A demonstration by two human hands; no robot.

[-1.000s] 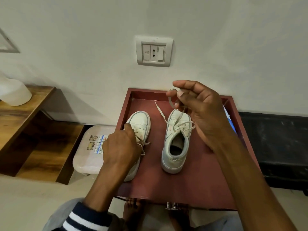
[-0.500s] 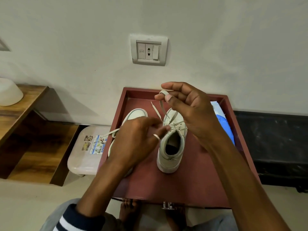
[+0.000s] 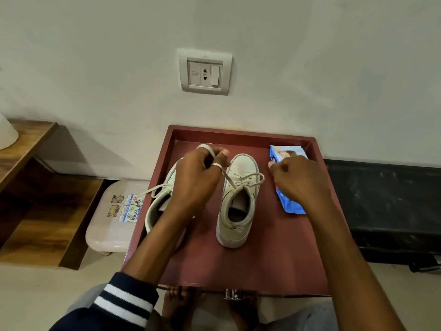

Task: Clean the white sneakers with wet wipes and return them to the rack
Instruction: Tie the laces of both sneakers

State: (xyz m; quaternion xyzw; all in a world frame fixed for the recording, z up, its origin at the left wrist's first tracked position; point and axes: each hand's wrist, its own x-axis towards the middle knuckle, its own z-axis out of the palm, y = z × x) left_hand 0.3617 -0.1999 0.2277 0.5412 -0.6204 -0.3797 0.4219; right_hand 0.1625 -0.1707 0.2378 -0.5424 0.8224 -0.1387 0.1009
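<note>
Two white sneakers stand toes to the wall in a dark red tray (image 3: pixel 241 134). My left hand (image 3: pixel 198 180) hovers over the left sneaker (image 3: pixel 156 209) and pinches a lace (image 3: pixel 228 179) that runs from the right sneaker (image 3: pixel 244 163); a loop of lace shows over its fingers. A blue wet wipes pack (image 3: pixel 290 207) lies at the tray's right side. Over that pack lies my right hand (image 3: pixel 299 181), fingers curled, thumb at the pack's left edge. Whether it grips the pack is hidden.
A white plastic stool (image 3: pixel 112 225) with stickers stands left of the tray, beside a wooden shelf unit (image 3: pixel 35 211) bearing a white object (image 3: pixel 6 136). A wall socket (image 3: pixel 205 71) sits above the tray. A black surface (image 3: pixel 381 199) lies to the right.
My right hand let go of the lace and moved right onto the wipes pack. My left hand moved up and took the right sneaker's lace.
</note>
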